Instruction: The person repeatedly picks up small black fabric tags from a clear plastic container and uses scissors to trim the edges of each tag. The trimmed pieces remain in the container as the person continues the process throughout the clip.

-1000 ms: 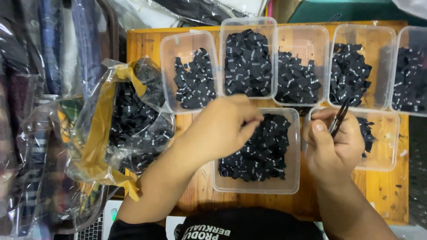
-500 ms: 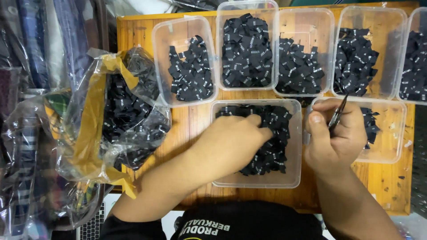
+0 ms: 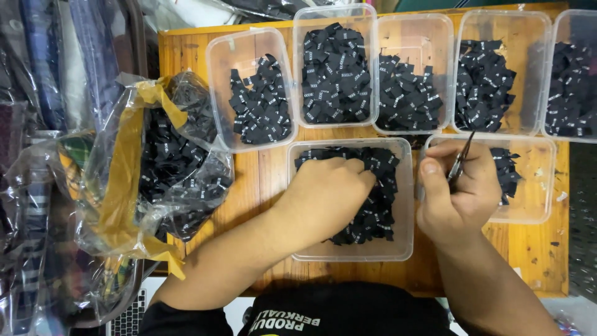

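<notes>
Leftmost, in the lower left of the frame, a crumpled clear plastic bag (image 3: pixel 155 180) with yellow tape on it lies open and holds a good heap of small black woven labels (so plenty appears to be left unsorted). To its right, on the wooden tabletop (image 3: pixel 261 180), a row of clear plastic tubs runs across the top of the frame: the first tub (image 3: pixel 252 93), the second tub (image 3: pixel 334 68), the third tub (image 3: pixel 413 78), the fourth tub (image 3: pixel 500 74) and a fifth tub (image 3: pixel 575 81) cut off by the right edge. Each already carries a pile of black labels, so the sorting looks well under way, though none is full.

Below them, at centre, the near tub (image 3: pixel 351 199) holds a loose pile of labels (image 3: pixel 376 211). The left hand (image 3: pixel 326 196) rests in it, its fingers curled down into the pile; whether they pinch a label I cannot tell.

Right of that, the right hand (image 3: pixel 457 193) hovers over the edge of a lower right tub (image 3: pixel 528 180), its fingers closed around thin dark tweezers (image 3: pixel 459 163) that point up the frame. A few labels lie in that tub.
</notes>
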